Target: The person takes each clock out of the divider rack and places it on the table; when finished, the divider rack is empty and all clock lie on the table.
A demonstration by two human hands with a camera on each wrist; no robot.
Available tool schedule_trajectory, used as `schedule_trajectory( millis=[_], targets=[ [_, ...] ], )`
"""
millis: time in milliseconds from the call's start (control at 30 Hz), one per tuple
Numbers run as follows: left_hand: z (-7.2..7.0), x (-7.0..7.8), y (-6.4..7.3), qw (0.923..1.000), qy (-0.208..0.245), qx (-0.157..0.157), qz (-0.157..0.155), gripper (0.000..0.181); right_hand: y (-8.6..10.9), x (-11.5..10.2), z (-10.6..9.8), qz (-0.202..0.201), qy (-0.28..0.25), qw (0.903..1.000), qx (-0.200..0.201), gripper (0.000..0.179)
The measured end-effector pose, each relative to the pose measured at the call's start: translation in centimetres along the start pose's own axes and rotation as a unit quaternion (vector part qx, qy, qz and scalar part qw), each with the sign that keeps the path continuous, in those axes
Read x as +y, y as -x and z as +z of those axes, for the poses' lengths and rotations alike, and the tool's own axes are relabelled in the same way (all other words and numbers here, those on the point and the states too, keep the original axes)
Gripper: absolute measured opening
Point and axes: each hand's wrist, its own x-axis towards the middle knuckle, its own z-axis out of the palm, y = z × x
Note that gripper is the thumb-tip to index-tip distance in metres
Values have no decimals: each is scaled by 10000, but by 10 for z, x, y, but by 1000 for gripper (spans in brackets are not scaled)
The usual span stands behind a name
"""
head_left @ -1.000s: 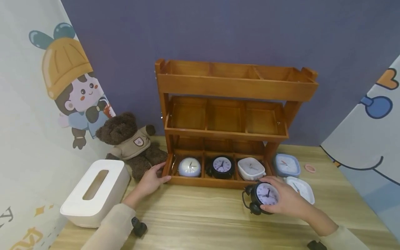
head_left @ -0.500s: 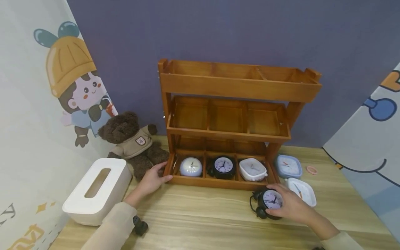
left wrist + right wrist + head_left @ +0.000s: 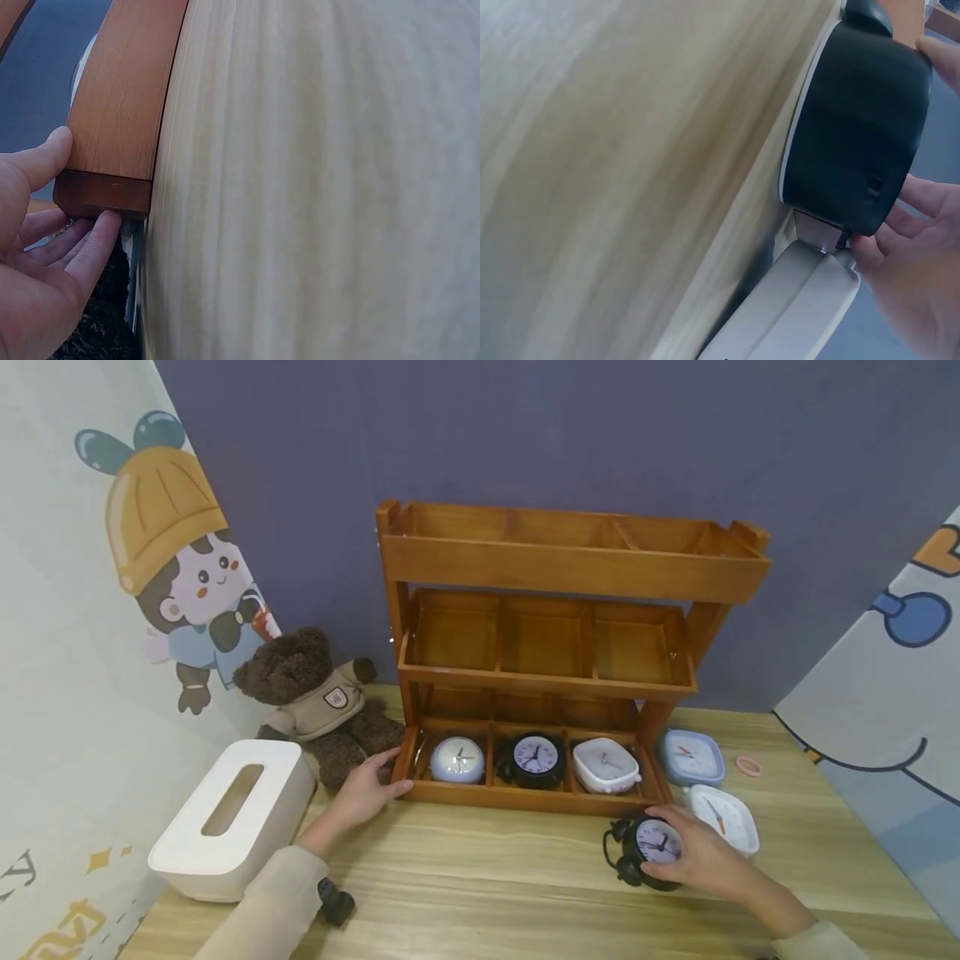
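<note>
My right hand [image 3: 697, 853] grips a black twin-bell alarm clock [image 3: 654, 852] by its rim, face up, at the table in front of the rack's right end. In the right wrist view the black clock [image 3: 855, 120] lies between thumb and fingers, its lower edge close to a white clock [image 3: 795, 300]. My left hand [image 3: 363, 795] holds the front left corner of a brown wooden three-tier rack [image 3: 525, 795]. The left wrist view has the thumb and fingers [image 3: 94, 255] around that corner. The rack's bottom tier bears a round pale clock [image 3: 457, 760], a black clock [image 3: 535, 760] and a white clock [image 3: 606, 766], one per compartment.
Right of the rack lie a blue clock [image 3: 692, 757], a white clock [image 3: 723, 818] and a pink ring [image 3: 747, 766]. At left stand a white tissue box [image 3: 232, 818] and a brown teddy bear [image 3: 322, 693]. A dark wall [image 3: 525, 435] rises behind.
My right hand has shifted right and slightly toward me with the black alarm clock, mostly in the first half second. My left hand stays on the rack's corner.
</note>
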Motion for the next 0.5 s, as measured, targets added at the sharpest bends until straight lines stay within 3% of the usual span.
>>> schedule_trajectory(
  millis=[500],
  targets=[
    [-1,3,1,10000,13,10,-39,65,4,1,2,43,15,10000,53,81]
  ],
)
